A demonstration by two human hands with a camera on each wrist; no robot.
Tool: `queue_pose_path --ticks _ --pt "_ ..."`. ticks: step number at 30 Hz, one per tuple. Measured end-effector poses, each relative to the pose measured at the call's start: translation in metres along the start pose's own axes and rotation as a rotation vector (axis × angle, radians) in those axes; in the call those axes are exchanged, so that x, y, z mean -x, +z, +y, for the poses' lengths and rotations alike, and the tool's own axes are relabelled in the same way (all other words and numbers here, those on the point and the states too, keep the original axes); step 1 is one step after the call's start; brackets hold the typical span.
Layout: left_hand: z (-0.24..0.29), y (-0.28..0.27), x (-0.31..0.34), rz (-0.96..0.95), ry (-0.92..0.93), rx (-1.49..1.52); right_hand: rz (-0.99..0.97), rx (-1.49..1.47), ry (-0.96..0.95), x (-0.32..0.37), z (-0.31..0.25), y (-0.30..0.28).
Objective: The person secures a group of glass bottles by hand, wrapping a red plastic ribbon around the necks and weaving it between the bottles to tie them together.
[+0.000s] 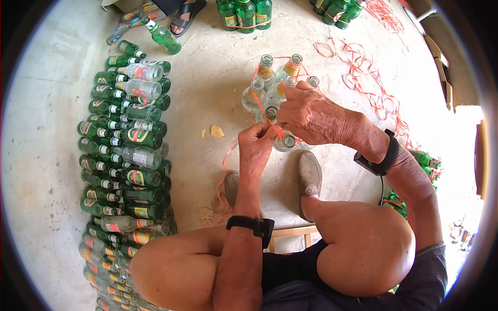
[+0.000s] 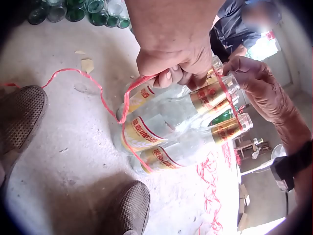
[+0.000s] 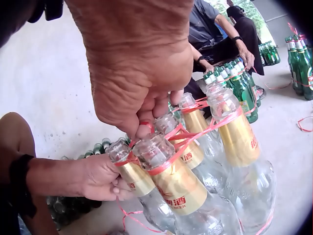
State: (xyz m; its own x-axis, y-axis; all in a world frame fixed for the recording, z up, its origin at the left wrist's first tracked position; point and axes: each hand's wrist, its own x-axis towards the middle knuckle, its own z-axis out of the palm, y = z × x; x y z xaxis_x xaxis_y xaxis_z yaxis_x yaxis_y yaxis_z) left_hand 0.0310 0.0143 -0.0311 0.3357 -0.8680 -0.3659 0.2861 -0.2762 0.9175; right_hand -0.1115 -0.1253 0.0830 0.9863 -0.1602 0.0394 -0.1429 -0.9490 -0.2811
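Observation:
A group of clear glass bottles [image 1: 251, 106] with gold neck labels stands upright on the floor, between and beyond the feet. Red plastic twine [image 2: 126, 102] runs round their necks, and a lower strand passes round the bodies. My left hand [image 1: 256, 145] pinches the twine at the near side of the necks, its tail hanging down to the floor. Over the bottle tops, my right hand [image 1: 319, 116] has its fingers curled on the twine; in the right wrist view a red loop [image 3: 145, 127] shows at one finger. The right palm hides some of the necks in the head view.
Green and clear bottles [image 1: 140, 137] lie stacked in a long row at left. Tied green bottles [image 1: 245, 14] stand ahead, near another person [image 3: 210, 29]. Loose red twine [image 1: 363, 72] is strewn at right. My shoes [image 1: 309, 173] flank the near floor.

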Motion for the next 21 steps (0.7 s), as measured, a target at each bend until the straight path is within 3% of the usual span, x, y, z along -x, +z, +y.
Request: queue_pose_path --ticks 5,11,21 --pt "0.000 0.000 -0.002 -0.029 0.034 -0.004 -0.059 0.104 0.080 -0.004 -0.001 0.000" --pt "0.000 -0.001 -0.003 -0.085 0.042 0.012 -0.172 -0.126 0.248 -0.004 0.001 -0.010" --pt "0.002 0.002 0.000 -0.105 -0.052 0.194 -0.186 -0.267 0.310 0.003 0.009 -0.023"
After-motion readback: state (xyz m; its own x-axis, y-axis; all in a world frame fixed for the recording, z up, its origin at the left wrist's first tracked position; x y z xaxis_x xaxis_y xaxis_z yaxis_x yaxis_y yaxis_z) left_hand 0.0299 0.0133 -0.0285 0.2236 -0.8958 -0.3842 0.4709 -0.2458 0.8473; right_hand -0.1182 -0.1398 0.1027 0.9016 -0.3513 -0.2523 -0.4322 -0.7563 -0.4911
